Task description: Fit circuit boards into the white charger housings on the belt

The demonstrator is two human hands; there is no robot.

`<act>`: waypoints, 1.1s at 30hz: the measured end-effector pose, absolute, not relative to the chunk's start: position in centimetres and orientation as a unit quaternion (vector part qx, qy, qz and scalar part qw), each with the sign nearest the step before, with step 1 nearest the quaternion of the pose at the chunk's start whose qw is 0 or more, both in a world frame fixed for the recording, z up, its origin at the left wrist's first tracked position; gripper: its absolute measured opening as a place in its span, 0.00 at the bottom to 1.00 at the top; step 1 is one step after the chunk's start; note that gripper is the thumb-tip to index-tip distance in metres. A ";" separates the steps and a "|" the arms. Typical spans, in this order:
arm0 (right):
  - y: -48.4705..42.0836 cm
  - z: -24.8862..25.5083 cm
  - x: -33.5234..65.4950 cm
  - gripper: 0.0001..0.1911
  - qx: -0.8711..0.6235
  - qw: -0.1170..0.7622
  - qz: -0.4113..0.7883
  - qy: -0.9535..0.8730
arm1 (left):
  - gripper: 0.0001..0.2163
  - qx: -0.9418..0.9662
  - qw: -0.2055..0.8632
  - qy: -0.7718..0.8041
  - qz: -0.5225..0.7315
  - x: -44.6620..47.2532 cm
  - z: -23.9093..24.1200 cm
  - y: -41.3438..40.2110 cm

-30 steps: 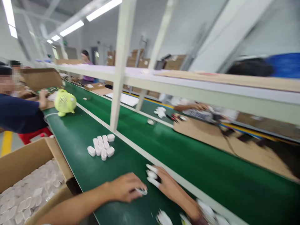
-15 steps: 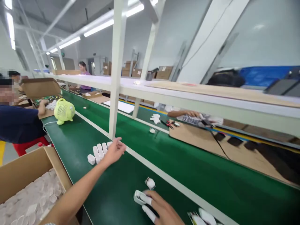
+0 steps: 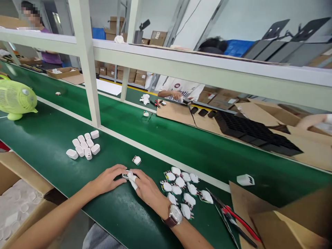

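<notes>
My left hand [image 3: 112, 179] and my right hand [image 3: 145, 188] meet over the green bench, both closed on one small white plastic housing [image 3: 126, 175]. White covers sheathe fingertips of my right hand, which press at the housing's open side. Just beyond them lies a single small circuit board with a white top [image 3: 136, 160]. To the left, several white housings [image 3: 83, 146] stand in a close group. Right of my hands, several white-topped circuit boards [image 3: 180, 182] are spread out, with red-handled pliers [image 3: 238, 221] and tweezers [image 3: 223, 218] beside them.
A shelf post [image 3: 88, 76] rises from the bench's far side. A green fan [image 3: 18, 98] stands at left. One carton of white parts [image 3: 19, 204] sits lower left, another carton [image 3: 290, 224] lower right. Across the belt [image 3: 145, 135], a person's hand [image 3: 176, 95] works near black trays [image 3: 249, 129].
My left hand has come back from the group of white housings to join my right hand at the held housing. The view has turned rightward and down, showing the boards and pliers.
</notes>
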State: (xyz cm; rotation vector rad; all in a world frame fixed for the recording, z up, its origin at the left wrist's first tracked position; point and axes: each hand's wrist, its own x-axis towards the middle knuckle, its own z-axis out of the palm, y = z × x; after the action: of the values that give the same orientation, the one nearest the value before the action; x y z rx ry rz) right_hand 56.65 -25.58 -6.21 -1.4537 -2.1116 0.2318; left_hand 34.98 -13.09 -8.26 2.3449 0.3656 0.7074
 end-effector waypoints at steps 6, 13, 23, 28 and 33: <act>-26.1 -4.9 58.5 0.21 -0.611 0.370 0.115 -0.690 | 0.06 0.908 0.264 0.089 0.312 35.8 -7.5 -13.1; -29.7 -3.9 61.4 0.09 -0.611 0.334 0.039 -0.717 | 0.08 0.944 0.163 0.120 0.259 36.1 -6.8 -13.5; -27.3 -4.7 56.3 0.07 -0.644 0.299 0.184 -0.679 | 0.03 0.913 0.202 0.106 0.337 36.7 -7.1 -13.6; -26.9 -5.7 55.3 0.11 -0.632 0.291 0.124 -0.707 | 0.05 0.910 0.207 0.105 0.344 36.6 -7.8 -13.7; -26.9 -6.1 54.4 0.14 -0.626 0.191 0.010 -0.756 | 0.04 0.909 0.206 0.102 0.347 36.6 -8.0 -13.6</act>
State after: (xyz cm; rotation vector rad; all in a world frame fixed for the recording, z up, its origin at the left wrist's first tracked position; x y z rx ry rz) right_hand 54.40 -26.85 -6.13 -1.7596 -2.1221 0.0290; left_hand 36.64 -13.57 -7.98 2.5329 0.2850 0.9662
